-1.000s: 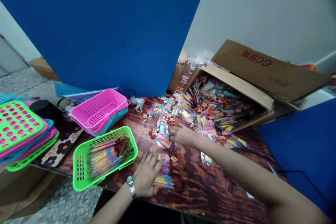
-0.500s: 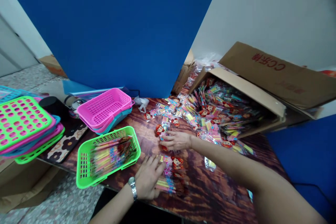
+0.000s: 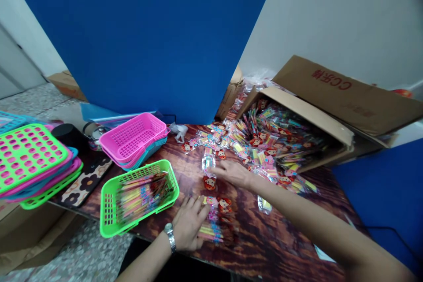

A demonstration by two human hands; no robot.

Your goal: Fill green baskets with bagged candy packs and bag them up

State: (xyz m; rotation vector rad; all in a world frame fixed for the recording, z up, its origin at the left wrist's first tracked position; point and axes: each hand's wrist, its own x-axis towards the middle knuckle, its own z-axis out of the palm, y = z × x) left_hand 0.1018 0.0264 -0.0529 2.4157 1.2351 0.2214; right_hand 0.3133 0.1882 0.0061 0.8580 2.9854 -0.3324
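Note:
My left hand, with a metal watch at the wrist, lies with spread fingers on the table against the left ends of a row of small clear packets. These hold yellow and pink sticks and carry red-haired cartoon heads on their right ends. Above the row, my right hand reaches in from the right, its fingertips closed at the edge of a single packet whose cartoon head points toward me. Left of my hands stands a green basket with similar packets stacked inside.
A cardboard box lies tipped on its side at the right, with loose packets spilling onto the table. Nested pink and blue baskets stand behind the green one. More stacked baskets are far left. A blue panel rises behind.
My right hand has shifted slightly right and up, its fingers drawn in. The packet under it has turned, its cartoon head now nearer me. My left hand stays by the row.

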